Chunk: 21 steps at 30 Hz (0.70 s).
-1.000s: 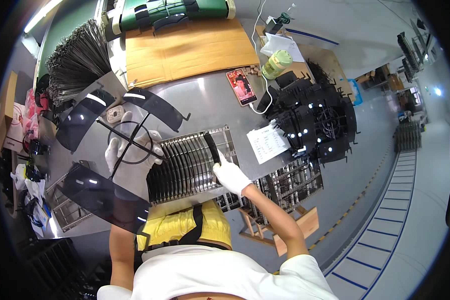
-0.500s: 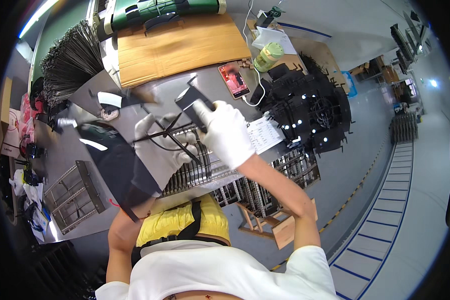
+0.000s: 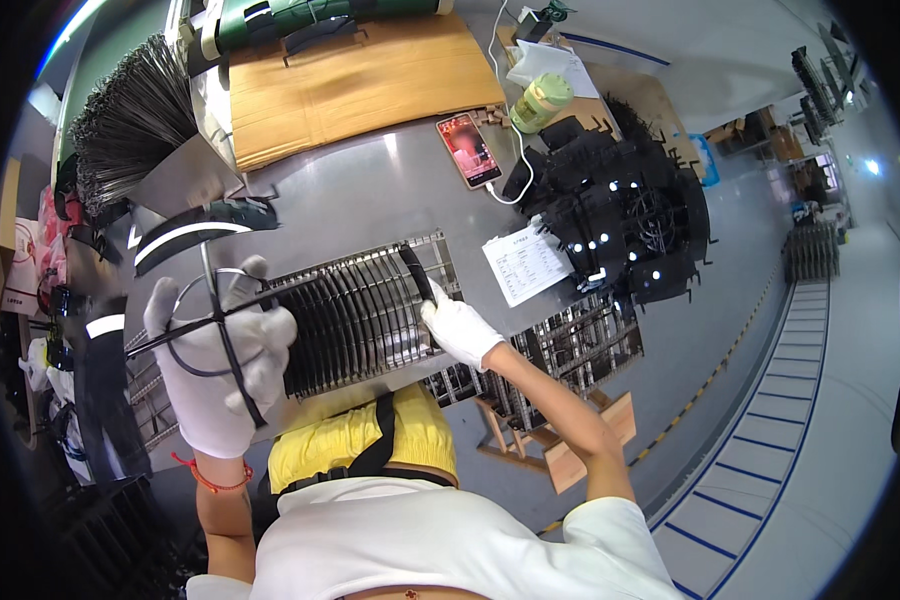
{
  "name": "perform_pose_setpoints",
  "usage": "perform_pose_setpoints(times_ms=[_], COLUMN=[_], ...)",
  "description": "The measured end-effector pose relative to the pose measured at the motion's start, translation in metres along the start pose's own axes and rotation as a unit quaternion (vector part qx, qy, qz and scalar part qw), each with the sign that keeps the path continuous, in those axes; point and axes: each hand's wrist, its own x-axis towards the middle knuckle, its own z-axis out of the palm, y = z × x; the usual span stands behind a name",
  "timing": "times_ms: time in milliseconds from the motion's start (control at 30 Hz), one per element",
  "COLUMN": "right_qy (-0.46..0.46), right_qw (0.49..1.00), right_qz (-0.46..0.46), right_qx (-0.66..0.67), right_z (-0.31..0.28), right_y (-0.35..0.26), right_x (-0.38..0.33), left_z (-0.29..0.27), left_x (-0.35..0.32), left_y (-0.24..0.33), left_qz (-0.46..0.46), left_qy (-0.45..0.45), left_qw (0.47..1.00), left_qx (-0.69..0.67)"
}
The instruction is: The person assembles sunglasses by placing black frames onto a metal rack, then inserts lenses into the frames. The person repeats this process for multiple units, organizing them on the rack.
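Observation:
My left hand (image 3: 225, 360), in a white glove, is palm up with its fingers partly curled around crossed black strips (image 3: 222, 318). A thin dark loop hangs among these strips. My right hand (image 3: 460, 332), also gloved, pinches the lower end of a black curved strip (image 3: 413, 270) at the right end of a metal rack (image 3: 442, 250). Many similar black curved pieces (image 3: 345, 325) stand side by side in the rack, left of that strip. Beyond my left hand lies a dark shape with a white band (image 3: 195, 232); its kind is unclear.
Cardboard (image 3: 360, 95) lies at the back of the metal table. Thin dark rods (image 3: 135, 125) are bundled at far left. A phone (image 3: 467, 152), a green-lidded bottle (image 3: 542, 102), a printed sheet (image 3: 525, 265) and a pile of black parts (image 3: 620, 220) are to the right.
My right hand has brought a dark piece down and right to the rack's end. My left hand has moved left with the crossed strips. The dark banded shapes have shifted left.

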Motion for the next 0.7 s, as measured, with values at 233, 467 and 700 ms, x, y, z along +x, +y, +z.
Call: perform_pose_setpoints(times_ms=[233, 467, 700], right_qy=[0.33, 0.287, 0.081], right_qw=[0.927, 0.928, 0.988], right_qz=[-0.177, -0.229, -0.034], right_qx=[0.029, -0.061, 0.126], right_z=[-0.14, -0.163, -0.03], right_y=[-0.093, -0.081, 0.001], right_x=[0.0, -0.006, -0.005], left_z=[-0.029, 0.017, -0.002], left_x=[0.026, -0.001, -0.014], left_y=[-0.018, -0.05, -0.007], left_qz=[-0.32, -0.316, -0.037], left_qy=[-0.151, -0.132, -0.132], left_qw=[0.935, 0.921, 0.984], left_qx=[0.001, -0.183, -0.111])
